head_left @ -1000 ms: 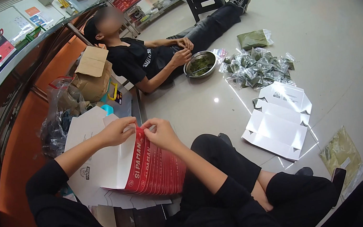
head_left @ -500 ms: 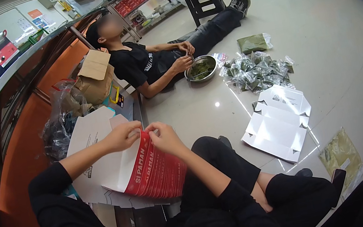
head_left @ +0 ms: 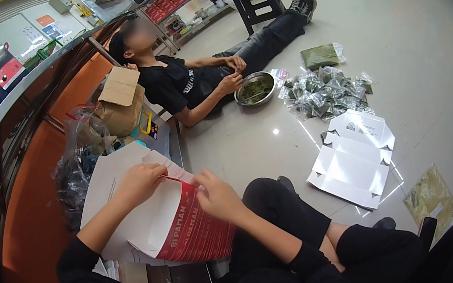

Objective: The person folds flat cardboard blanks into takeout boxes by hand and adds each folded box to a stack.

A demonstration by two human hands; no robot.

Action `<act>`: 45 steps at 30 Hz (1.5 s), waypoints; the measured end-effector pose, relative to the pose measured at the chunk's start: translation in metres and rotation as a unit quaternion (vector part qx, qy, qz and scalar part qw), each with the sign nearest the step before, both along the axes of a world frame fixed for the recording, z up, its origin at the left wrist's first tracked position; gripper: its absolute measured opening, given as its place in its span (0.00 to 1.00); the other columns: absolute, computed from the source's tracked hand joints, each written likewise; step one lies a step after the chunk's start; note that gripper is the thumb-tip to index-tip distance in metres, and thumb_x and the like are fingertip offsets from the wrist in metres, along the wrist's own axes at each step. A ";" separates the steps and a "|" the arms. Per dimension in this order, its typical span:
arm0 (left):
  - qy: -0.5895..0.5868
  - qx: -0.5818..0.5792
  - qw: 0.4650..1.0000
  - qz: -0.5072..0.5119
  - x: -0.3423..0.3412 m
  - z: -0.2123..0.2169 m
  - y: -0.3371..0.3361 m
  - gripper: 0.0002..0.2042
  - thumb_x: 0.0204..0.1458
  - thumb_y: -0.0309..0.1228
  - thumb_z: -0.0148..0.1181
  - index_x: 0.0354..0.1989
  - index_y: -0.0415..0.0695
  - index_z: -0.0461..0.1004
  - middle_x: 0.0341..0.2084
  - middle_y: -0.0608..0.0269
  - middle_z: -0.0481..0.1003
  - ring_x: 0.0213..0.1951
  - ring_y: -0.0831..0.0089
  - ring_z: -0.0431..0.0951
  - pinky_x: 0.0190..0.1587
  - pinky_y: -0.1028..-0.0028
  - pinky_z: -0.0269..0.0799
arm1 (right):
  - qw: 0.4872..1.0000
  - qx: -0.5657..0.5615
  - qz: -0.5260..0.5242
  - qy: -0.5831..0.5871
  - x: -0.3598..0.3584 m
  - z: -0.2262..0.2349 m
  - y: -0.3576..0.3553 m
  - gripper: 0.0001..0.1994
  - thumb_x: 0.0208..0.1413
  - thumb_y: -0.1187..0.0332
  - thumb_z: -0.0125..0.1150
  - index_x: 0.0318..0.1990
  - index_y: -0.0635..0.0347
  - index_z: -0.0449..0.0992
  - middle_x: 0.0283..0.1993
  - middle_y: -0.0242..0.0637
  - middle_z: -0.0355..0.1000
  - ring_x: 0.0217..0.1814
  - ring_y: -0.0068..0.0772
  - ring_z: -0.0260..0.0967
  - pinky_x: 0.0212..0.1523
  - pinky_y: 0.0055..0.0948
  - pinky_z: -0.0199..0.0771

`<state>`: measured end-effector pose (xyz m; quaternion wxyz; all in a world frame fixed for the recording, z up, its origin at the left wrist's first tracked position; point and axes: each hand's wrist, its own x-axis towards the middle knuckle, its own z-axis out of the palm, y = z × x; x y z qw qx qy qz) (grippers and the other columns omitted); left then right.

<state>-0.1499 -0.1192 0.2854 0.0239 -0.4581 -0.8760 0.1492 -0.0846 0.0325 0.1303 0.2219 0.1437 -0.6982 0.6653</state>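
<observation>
A nested stack of red-and-white cardboard boxes (head_left: 189, 233) rests in front of my lap, red printed sides fanned toward my knee. My left hand (head_left: 142, 183) is closed on the top edge of the front box, where a thin red strip shows under its fingertips. At the red side's upper corner, my right hand (head_left: 219, 196) has curled fingers, slightly blurred, pinching the box edge. Beneath my left forearm lie white cardboard flaps (head_left: 101, 179) of the stack.
Ahead, a co-worker (head_left: 183, 82) sits with hands over a steel bowl (head_left: 255, 89) of green leaves. Small filled plastic packets (head_left: 327, 93) lie in a heap on the floor, near an unfolded white carton (head_left: 351, 162). A brown paper bag (head_left: 121, 102) stands at left; a black stool (head_left: 258, 2) beyond.
My hands have moved apart along the box edge: the left a little left and down, the right slightly right and down. The view has shifted slightly.
</observation>
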 end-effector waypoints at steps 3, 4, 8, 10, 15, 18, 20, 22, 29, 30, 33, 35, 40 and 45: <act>-0.001 0.027 1.000 -0.004 -0.004 -0.004 -0.002 0.03 0.44 0.26 0.54 0.28 0.43 0.70 0.24 0.60 0.73 0.28 0.58 0.73 0.29 0.64 0.68 | 1.000 -0.012 0.002 0.002 0.002 -0.001 0.000 0.10 0.47 0.74 0.47 0.39 0.59 0.68 0.38 0.44 0.63 0.35 0.48 0.66 0.34 0.37 0.67; -0.004 0.026 1.000 0.000 -0.004 -0.005 -0.003 0.03 0.44 0.26 0.54 0.28 0.43 0.70 0.24 0.60 0.73 0.28 0.58 0.73 0.29 0.64 0.68 | 1.000 -0.017 0.005 0.002 0.003 -0.002 0.001 0.10 0.48 0.74 0.47 0.40 0.59 0.67 0.38 0.43 0.63 0.34 0.48 0.66 0.34 0.37 0.67; -0.013 0.041 0.999 -0.006 -0.005 -0.006 -0.006 0.02 0.44 0.26 0.54 0.27 0.44 0.69 0.24 0.61 0.72 0.28 0.61 0.73 0.27 0.66 0.68 | 0.999 -0.036 0.020 0.024 0.003 -0.005 0.003 0.11 0.48 0.75 0.48 0.41 0.59 0.67 0.39 0.42 0.63 0.33 0.47 0.67 0.32 0.37 0.67; -0.019 0.035 0.999 0.000 -0.005 -0.007 -0.006 0.03 0.44 0.26 0.54 0.27 0.44 0.69 0.23 0.62 0.72 0.27 0.61 0.73 0.27 0.67 0.67 | 0.999 -0.029 0.023 0.015 0.003 -0.005 0.003 0.12 0.47 0.75 0.49 0.41 0.60 0.67 0.40 0.42 0.63 0.32 0.47 0.67 0.31 0.38 0.68; -0.006 0.041 0.999 0.003 -0.003 -0.009 -0.002 0.04 0.40 0.23 0.55 0.26 0.45 0.70 0.23 0.65 0.72 0.27 0.64 0.73 0.27 0.69 0.68 | 0.998 -0.045 0.030 0.022 0.004 -0.005 0.006 0.13 0.46 0.76 0.49 0.42 0.61 0.68 0.41 0.41 0.63 0.32 0.46 0.68 0.31 0.38 0.69; 0.004 0.021 1.000 0.011 0.000 -0.010 0.000 0.05 0.39 0.22 0.56 0.26 0.45 0.70 0.24 0.67 0.72 0.28 0.66 0.74 0.29 0.71 0.68 | 0.997 -0.053 0.049 -0.002 -0.003 -0.008 0.009 0.11 0.48 0.76 0.49 0.41 0.60 0.69 0.38 0.42 0.64 0.33 0.44 0.68 0.30 0.33 0.68; 0.009 0.021 1.000 0.005 0.002 -0.011 0.000 0.06 0.38 0.22 0.56 0.26 0.45 0.71 0.25 0.67 0.72 0.28 0.67 0.74 0.30 0.71 0.68 | 0.990 -0.087 0.108 -0.006 -0.018 -0.011 0.013 0.09 0.49 0.75 0.51 0.39 0.61 0.70 0.35 0.41 0.66 0.33 0.38 0.69 0.32 0.30 0.68; 0.011 0.015 1.000 0.007 0.004 -0.012 0.000 0.06 0.38 0.21 0.57 0.26 0.45 0.71 0.26 0.67 0.72 0.29 0.67 0.73 0.31 0.71 0.68 | 0.979 -0.130 0.155 -0.035 -0.038 -0.012 0.011 0.09 0.49 0.73 0.53 0.39 0.61 0.71 0.33 0.39 0.67 0.32 0.33 0.68 0.34 0.28 0.67; 0.013 0.026 0.999 0.024 0.009 -0.011 0.001 0.07 0.36 0.21 0.57 0.27 0.44 0.71 0.27 0.66 0.72 0.30 0.67 0.72 0.33 0.71 0.68 | 0.935 -0.107 0.328 -0.080 -0.102 -0.014 -0.005 0.13 0.46 0.63 0.60 0.37 0.63 0.72 0.30 0.35 0.70 0.33 0.23 0.66 0.37 0.24 0.67; 0.018 0.023 0.999 0.026 0.009 -0.010 0.000 0.07 0.36 0.20 0.57 0.26 0.44 0.71 0.27 0.66 0.72 0.30 0.67 0.72 0.33 0.71 0.68 | 0.922 -0.100 0.367 -0.073 -0.106 -0.013 -0.009 0.13 0.46 0.63 0.60 0.36 0.63 0.73 0.30 0.36 0.71 0.33 0.23 0.66 0.37 0.24 0.67; -0.004 0.034 0.999 0.042 0.005 -0.011 0.000 0.07 0.37 0.20 0.57 0.27 0.44 0.71 0.27 0.65 0.72 0.30 0.66 0.72 0.33 0.70 0.67 | 0.936 -0.067 0.326 -0.110 -0.110 -0.008 -0.023 0.14 0.44 0.62 0.61 0.35 0.64 0.73 0.28 0.38 0.71 0.33 0.26 0.68 0.38 0.25 0.68; -0.012 0.043 0.998 0.040 0.003 -0.012 -0.001 0.07 0.37 0.20 0.57 0.27 0.44 0.71 0.27 0.65 0.72 0.30 0.65 0.72 0.34 0.70 0.67 | 0.943 -0.048 0.311 -0.105 -0.113 -0.004 -0.026 0.14 0.43 0.62 0.61 0.34 0.63 0.74 0.29 0.39 0.72 0.33 0.28 0.69 0.37 0.26 0.69; -0.027 0.051 0.997 0.051 0.002 -0.013 -0.004 0.07 0.37 0.20 0.57 0.27 0.44 0.72 0.26 0.64 0.71 0.30 0.64 0.72 0.34 0.69 0.67 | 0.960 0.014 0.262 -0.095 -0.111 0.006 -0.020 0.13 0.39 0.62 0.61 0.28 0.63 0.76 0.27 0.44 0.74 0.31 0.37 0.73 0.35 0.31 0.72; -0.040 0.044 0.996 0.065 0.003 -0.011 -0.004 0.08 0.37 0.20 0.57 0.28 0.43 0.72 0.26 0.63 0.71 0.30 0.64 0.72 0.34 0.69 0.67 | 0.984 0.067 0.157 -0.056 -0.106 0.013 -0.025 0.11 0.39 0.63 0.60 0.23 0.63 0.76 0.23 0.46 0.72 0.27 0.45 0.72 0.33 0.35 0.72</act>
